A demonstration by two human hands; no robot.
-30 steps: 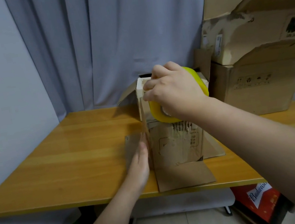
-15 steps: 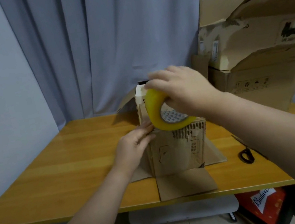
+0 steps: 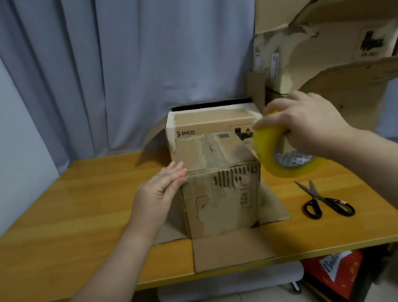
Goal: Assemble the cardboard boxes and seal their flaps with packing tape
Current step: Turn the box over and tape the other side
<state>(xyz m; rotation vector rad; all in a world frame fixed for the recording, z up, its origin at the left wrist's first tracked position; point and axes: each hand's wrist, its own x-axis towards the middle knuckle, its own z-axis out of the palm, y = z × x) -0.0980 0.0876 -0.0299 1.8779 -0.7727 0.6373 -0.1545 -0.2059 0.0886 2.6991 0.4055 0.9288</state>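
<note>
Step judged in hand: taping the top seam. The right hand (image 3: pixel 312 124) grips the tape roll (image 3: pixel 271 162), fingers curled round its rim. The cardboard box (image 3: pixel 223 199) stands just left of that grip. The left hand (image 3: pixel 160 194), fingers straight, presses the box's far edge. Next move likely calls for cutting; scissors (image 3: pixel 324 199) lie below the grip.

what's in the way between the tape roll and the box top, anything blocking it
Nothing visible. The right hand holds the tape roll at the box's top right edge. The left hand lies flat on the far left edge, and the scissors lie on the table to the right.
</note>
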